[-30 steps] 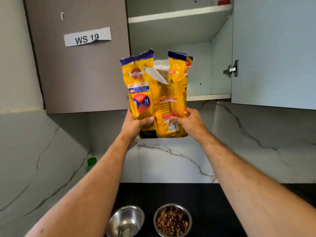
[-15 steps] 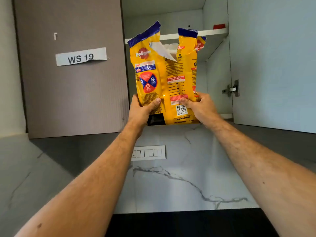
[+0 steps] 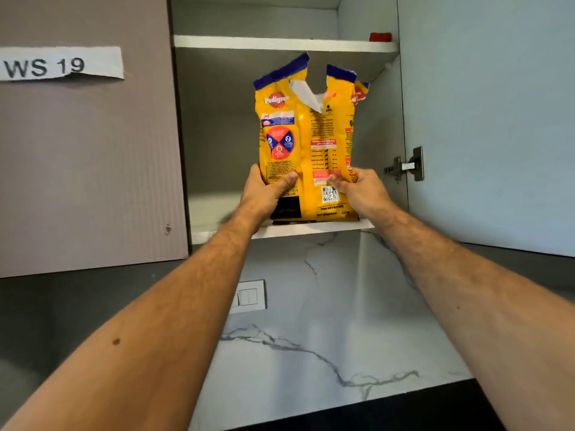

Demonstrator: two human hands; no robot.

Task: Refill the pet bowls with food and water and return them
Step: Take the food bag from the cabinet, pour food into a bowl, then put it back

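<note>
A yellow pet food bag (image 3: 306,141) with a torn blue top stands upright on the lower cabinet shelf (image 3: 298,229), its base at the shelf's front edge. My left hand (image 3: 264,194) grips the bag's lower left side, thumb across the front. My right hand (image 3: 362,191) grips the lower right side the same way. The pet bowls are out of view.
The cabinet door (image 3: 488,119) hangs open at the right, with a metal hinge (image 3: 406,165). A closed door (image 3: 90,157) labelled WS 19 is at the left. An upper shelf (image 3: 280,43) carries a small red object (image 3: 380,37). Below lie a marble backsplash with a switch plate (image 3: 249,297) and a black counter edge (image 3: 373,415).
Both hands lifted the bag from in front of the cabinet up and into it, onto the lower shelf. The view tilted up, so the bowls dropped out of sight.
</note>
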